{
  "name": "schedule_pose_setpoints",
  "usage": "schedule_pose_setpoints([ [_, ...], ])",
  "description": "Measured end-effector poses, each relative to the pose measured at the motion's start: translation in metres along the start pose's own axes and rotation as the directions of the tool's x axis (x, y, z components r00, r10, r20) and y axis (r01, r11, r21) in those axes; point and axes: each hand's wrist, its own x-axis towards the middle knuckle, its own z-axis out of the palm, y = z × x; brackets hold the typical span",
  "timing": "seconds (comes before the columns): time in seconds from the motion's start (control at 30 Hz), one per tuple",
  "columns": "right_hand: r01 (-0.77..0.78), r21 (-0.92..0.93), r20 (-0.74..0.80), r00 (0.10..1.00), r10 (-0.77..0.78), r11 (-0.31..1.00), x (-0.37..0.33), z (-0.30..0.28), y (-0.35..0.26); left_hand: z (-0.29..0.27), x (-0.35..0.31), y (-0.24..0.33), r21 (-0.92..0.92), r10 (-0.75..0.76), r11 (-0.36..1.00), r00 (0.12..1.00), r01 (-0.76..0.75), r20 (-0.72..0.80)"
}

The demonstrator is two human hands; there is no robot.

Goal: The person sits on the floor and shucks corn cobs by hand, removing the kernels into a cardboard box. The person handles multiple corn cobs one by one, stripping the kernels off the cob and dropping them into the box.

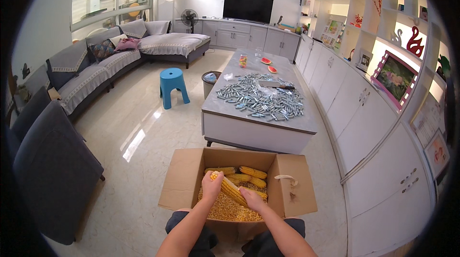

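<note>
A seated person leans both bare forearms forward from the lower edge of the frame, the wrists angled inward above an open cardboard box [184, 161] between the knees. The left hand [210, 188] curls around the upper end of a yellow corn cob [232, 191], its fingers closed and a few kernels showing at the top of the fist. The right hand [253, 199] grips the lower end, thumb lying along the cob and pointing up toward the left hand; how its far fingers wrap underneath cannot be told. The cob slants between the two fists, high on the left and low on the right, with a pale stripe along its upper side. Beneath it, loose kernels [224, 209] cover the near part of the box, and more cobs [252, 172] lie toward the far wall. A pale, curved strip [286, 178] rests on the right flap. Beyond stands a low table [215, 108] bearing heaped metal cylinders [268, 106].
</note>
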Motion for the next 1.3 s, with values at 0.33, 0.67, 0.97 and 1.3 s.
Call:
schedule_pose_setpoints([
  [0.33,-0.108,-0.076,-0.037,0.994,0.105,0.991,-0.005,-0.008,-0.012,0.002,-0.002,0.001,-0.068,0.018,0.998,1.000,-0.019,-0.015],
  [0.67,-0.064,-0.016,-0.006,0.998,0.064,0.998,-0.006,-0.007,-0.013,-0.011,0.007,-0.008,0.000,0.019,1.000,0.999,-0.019,-0.036],
  [0.97,-0.191,0.128,-0.007,0.981,0.194,0.973,-0.003,-0.011,-0.011,-0.004,0.001,0.001,-0.082,0.053,0.995,0.998,-0.055,-0.023],
  [1.3,-0.037,0.020,0.019,0.999,0.037,0.999,-0.012,-0.014,-0.017,-0.014,0.011,-0.013,-0.086,0.012,0.996,0.997,-0.019,-0.082],
])
